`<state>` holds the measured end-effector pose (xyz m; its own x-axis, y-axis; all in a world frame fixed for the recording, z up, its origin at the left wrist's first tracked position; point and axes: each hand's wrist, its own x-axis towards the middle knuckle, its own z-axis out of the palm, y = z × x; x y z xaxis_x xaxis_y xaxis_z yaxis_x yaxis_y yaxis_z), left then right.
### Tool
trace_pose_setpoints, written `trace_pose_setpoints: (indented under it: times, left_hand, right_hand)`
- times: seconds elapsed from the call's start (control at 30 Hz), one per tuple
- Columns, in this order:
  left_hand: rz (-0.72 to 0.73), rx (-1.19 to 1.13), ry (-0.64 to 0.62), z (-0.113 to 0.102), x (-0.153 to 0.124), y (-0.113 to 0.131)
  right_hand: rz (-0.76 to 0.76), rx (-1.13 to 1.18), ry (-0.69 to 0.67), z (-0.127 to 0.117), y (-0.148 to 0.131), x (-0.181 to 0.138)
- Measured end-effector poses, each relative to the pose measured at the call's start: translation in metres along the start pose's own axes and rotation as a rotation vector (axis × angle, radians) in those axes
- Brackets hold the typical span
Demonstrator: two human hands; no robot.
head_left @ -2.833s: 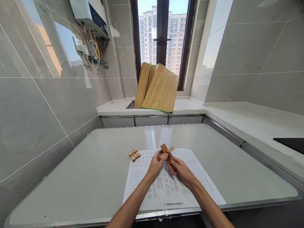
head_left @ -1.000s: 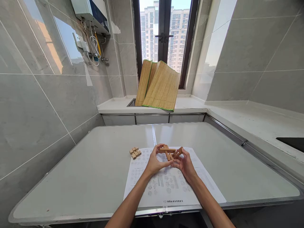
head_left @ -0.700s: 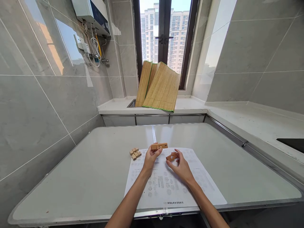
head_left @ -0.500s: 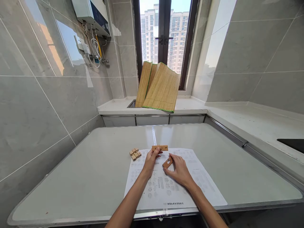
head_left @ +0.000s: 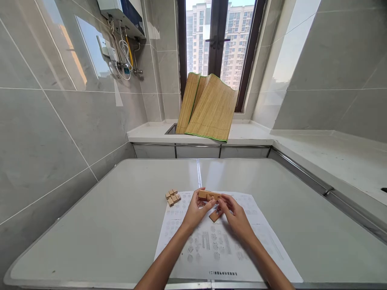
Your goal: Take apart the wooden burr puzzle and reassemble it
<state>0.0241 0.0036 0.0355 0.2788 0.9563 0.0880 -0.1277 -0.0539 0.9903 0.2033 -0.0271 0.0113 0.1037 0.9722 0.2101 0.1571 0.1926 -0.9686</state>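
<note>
A wooden bar (head_left: 205,194) and a smaller, darker wooden block (head_left: 214,216), midway between the tabletop's (head_left: 90,229) left and right edges.
The light-brown bar runs roughly along the far edge, dipping slightly rightward, a dark mark near its right end. The reddish-brown block slants on the near-edge side, partly covered; whether they touch is unclear.

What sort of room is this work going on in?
Probably a home kitchen: a wall unit that looks like a water heater, a yellow pipe below it, and a white counter with what seems a sink corner beside the bamboo mat.
</note>
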Motion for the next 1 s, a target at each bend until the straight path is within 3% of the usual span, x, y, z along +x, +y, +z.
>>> trace_pose_setpoints:
  times: [0.17, 0.37, 0.63, 0.77, 1.0]
  left_hand:
    - [-0.013, 0.122, -0.055, -0.010, 0.007, 0.004]
    - [0.010, 0.171, -0.103, -0.027, 0.022, -0.001]
    - [-0.042, 0.052, -0.102, -0.030, 0.020, -0.014]
    - [-0.088, 0.119, -0.131, -0.028, 0.021, -0.011]
    - [0.016, 0.257, -0.122, -0.022, 0.020, -0.001]
  right_hand:
    - [0.013, 0.093, -0.132, -0.001, -0.005, 0.023]
    - [0.024, -0.026, -0.202, 0.001, -0.008, 0.047]
    - [-0.002, -0.253, -0.171, 0.004, 0.003, 0.059]
    - [0.009, -0.273, -0.147, 0.000, 0.011, 0.055]
    - [0.016, -0.289, -0.121, 0.000, 0.018, 0.046]
